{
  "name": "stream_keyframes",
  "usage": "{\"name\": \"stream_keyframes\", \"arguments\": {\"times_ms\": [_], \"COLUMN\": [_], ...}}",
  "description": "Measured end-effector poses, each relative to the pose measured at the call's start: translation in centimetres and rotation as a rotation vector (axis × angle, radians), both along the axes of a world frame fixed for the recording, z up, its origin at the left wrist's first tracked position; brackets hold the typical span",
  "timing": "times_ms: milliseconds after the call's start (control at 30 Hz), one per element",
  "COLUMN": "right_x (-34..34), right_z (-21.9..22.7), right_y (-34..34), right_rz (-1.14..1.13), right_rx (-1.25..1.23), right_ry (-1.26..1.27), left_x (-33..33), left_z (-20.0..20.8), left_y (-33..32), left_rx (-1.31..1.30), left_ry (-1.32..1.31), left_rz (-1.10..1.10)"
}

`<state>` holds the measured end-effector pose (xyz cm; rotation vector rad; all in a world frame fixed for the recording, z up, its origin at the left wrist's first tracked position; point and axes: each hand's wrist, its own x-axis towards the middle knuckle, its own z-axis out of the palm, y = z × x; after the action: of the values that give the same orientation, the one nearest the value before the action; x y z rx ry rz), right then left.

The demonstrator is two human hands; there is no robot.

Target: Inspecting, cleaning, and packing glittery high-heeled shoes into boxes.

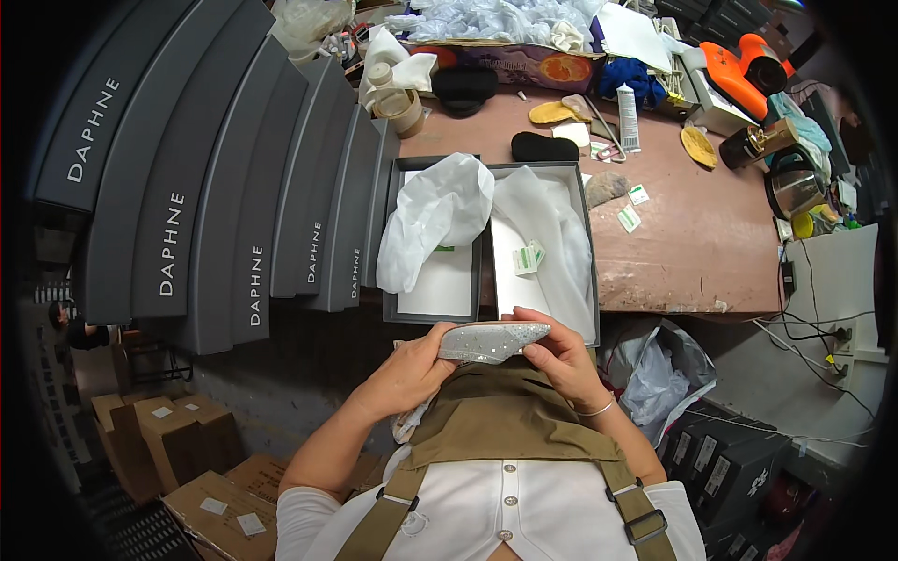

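Note:
A silver glitter shoe (491,343) with a pointed toe lies sideways between my two hands, in front of my apron. My left hand (412,374) is closed round its heel end. At the toe end, my right hand (561,360) pinches it between thumb and fingers. Just beyond the shoe is an open shoebox (596,280), lined with white tissue paper (552,220) and holding small green-and-white packets (528,258). To its left sits a dark box lid (390,224) with crumpled tissue (435,210) across it.
Grey shoeboxes (206,187) are stacked high on the left. Black insoles (544,148), a tube (628,119), yellow pads (552,112) and an orange heat tool (734,79) lie on the table (692,262). Cardboard cartons (187,439) stand on the floor at left; a plastic-lined bin (659,374) is at right.

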<state>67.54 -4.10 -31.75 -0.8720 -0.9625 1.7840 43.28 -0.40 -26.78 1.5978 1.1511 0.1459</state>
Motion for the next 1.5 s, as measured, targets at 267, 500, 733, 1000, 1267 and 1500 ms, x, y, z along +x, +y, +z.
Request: {"name": "stream_keyframes", "arguments": {"times_ms": [267, 500, 733, 1000, 1267, 1500], "right_x": [-0.2, -1.4, -0.3, -0.3, -1.5, -2.9], "right_z": [-0.9, 1.3, 1.3, 1.6, 3.2, 4.5], "right_y": [0.2, 3.6, 0.9, -1.3, -1.3, -0.6], "right_rz": [-0.052, -0.256, -0.071, -0.048, 0.024, -0.023], "right_rx": [-0.018, 0.042, 0.119, 0.17, 0.516, 0.597], "right_ry": [0.069, 0.04, -0.207, -0.151, -0.428, -0.442], "left_x": [-0.1, 0.9, 4.1, 6.6, 7.1, 7.4], "left_z": [-0.1, -4.5, -5.8, -7.2, -7.0, -7.1], "left_y": [0.1, 3.5, 3.2, 3.9, 3.3, 3.6], "left_rx": [-0.019, -0.989, -1.062, -1.352, -1.341, -1.509], "left_ry": [-0.042, -0.803, -1.366, -1.796, -1.856, -2.028], "left_rz": [0.012, 0.461, 0.303, 0.181, 0.023, 0.075]}}
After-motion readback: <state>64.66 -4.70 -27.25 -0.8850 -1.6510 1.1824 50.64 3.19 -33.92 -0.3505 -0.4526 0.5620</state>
